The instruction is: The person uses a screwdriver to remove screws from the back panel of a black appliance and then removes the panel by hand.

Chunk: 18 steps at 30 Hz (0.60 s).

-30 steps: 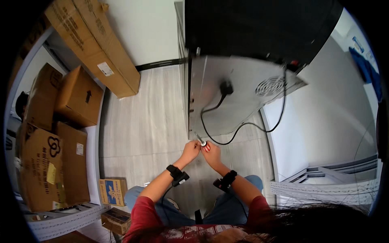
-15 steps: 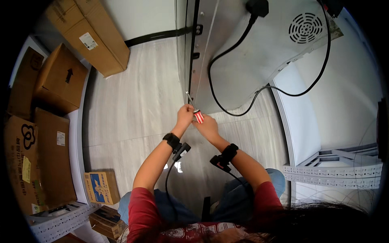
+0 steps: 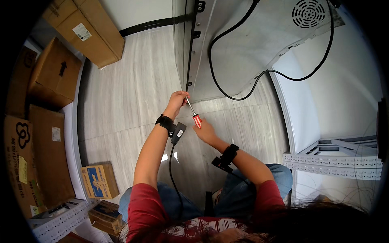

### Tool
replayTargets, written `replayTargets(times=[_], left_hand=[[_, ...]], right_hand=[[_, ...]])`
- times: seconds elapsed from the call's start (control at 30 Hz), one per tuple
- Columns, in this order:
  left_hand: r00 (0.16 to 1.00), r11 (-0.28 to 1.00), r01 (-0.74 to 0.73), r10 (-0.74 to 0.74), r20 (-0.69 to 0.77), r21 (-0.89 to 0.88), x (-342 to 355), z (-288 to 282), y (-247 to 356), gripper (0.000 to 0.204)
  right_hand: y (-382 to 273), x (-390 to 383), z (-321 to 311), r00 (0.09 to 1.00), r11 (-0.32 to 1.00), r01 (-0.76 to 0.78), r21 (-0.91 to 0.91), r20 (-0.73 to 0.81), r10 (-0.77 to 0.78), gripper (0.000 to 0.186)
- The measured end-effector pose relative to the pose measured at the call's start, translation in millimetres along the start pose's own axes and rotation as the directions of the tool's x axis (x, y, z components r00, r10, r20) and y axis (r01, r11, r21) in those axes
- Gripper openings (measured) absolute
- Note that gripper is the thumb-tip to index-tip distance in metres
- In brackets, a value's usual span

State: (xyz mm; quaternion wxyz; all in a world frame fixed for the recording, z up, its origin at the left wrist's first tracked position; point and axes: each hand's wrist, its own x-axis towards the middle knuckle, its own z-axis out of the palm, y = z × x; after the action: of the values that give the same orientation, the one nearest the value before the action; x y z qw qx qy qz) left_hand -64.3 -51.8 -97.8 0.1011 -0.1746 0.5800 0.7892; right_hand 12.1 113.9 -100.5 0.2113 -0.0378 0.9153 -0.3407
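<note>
Screwdriver (image 3: 197, 120): handle gripped in right hand (image 3: 206, 132), tip near metal cabinet's (image 3: 239, 56) lower corner. Left hand (image 3: 176, 100) fingers curled at tip; can't tell if gripping. Cardboard boxes (image 3: 52, 83) left, contents hidden. Floor (image 3: 129, 81) runs between boxes and cabinet edge.

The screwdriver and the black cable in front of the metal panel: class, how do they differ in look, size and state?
1. The screwdriver has a red-and-white handle and metal shaft; the black cable is plain black.
2. The screwdriver is straight, while the black cable curves in a wide loop.
3. The screwdriver looks much shorter than the black cable.
4. The right hand holds the screwdriver; no hand holds the black cable.
Both are slender.
</note>
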Motion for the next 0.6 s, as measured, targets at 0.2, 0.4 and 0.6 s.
replayTargets(times=[0.2, 0.4, 0.6], left_hand=[[1.0, 1.0, 0.012, -0.012, -0.001, -0.008, 0.5, -4.9, 0.6, 0.013], [1.0, 1.0, 0.023, -0.023, 0.017, -0.008, -0.6, -3.0, 0.1, 0.013], [0.998, 0.999, 0.033, -0.032, 0.051, -0.019, -1.9, -0.2, 0.1, 0.012]], right_hand=[[9.2, 0.8, 4.2, 1.0, 1.0, -0.019, -0.007, -0.006, 0.019, 0.044], [11.1, 2.5, 0.7, 1.0, 1.0, -0.001, 0.013, 0.02, 0.001, 0.046], [9.7, 3.3, -1.1, 1.0, 1.0, -0.012, 0.015, 0.009, 0.012, 0.045]])
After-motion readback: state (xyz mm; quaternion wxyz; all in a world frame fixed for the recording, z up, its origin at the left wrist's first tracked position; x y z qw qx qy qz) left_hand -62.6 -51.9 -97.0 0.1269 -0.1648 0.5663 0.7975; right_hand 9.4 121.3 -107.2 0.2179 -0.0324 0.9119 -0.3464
